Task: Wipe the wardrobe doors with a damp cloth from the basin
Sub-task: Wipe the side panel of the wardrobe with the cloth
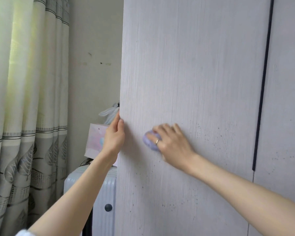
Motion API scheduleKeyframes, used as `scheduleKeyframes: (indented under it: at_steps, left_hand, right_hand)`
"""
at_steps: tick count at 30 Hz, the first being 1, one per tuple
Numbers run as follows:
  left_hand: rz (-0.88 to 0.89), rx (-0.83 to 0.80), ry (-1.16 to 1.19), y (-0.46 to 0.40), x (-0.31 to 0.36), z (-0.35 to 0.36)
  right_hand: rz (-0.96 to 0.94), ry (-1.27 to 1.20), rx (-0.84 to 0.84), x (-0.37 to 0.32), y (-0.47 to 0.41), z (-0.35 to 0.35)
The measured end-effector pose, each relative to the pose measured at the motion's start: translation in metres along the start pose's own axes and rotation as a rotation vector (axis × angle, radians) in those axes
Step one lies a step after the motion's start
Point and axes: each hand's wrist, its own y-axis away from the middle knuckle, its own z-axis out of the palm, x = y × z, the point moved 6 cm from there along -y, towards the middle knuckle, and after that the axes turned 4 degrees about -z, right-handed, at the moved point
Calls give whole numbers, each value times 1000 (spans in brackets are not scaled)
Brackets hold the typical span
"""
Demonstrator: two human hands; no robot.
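The right hand point(169, 143) presses a purple cloth point(149, 141) flat-fingered against the door point(194, 74). To its left, the left hand point(113, 136) pinches the door's left edge.

The pale wood-grain wardrobe door point(186, 74) stands upright before me, speckled with small dark spots across its lower part, and a bunched lilac cloth point(149, 141) lies flat against it near its left edge, partly covered by my fingers.
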Motion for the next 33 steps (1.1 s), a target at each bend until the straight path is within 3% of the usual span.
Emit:
scheduleKeyframes:
  at_steps: [3, 7, 9, 14, 16, 18, 21, 23, 25, 30, 33]
  left_hand:
    - [-17, 34, -41, -3, 0, 4]
    - [-53, 58, -63, -7, -5, 4]
    - [-77, 70, -73, -9, -8, 3]
    - [-72, 123, -62, -10, -9, 1]
    - [-63, 132, -59, -9, -10, 2]
    - [-52, 152, -58, -8, -12, 3]
    - [-13, 173, -97, -4, -12, 5]
    - [14, 164, -141, -1, -9, 7]
    - [24, 144, -156, 0, -8, 8]
    - [44, 100, -137, 4, -13, 9]
    - [37, 126, -106, 4, -16, 10]
  right_hand:
    - [-108, 91, -99, 10, 7, -3]
    - [340, 103, 35, 96, -33, -31]
    - [431, 77, 50, 105, -34, -32]
    - [50, 57, -42, 25, 39, -13]
    - [-6, 62, -78, 25, 51, -13]
    - [95, 61, -24, 53, 38, -20]
    - [408, 51, 103, 107, 13, -38]
    - [472, 40, 150, 113, 15, -40]
    - [405, 41, 153, 97, 39, -33]
    - [-97, 116, -78, 53, 106, -22]
    - [-25, 167, -22, 98, 85, -37]
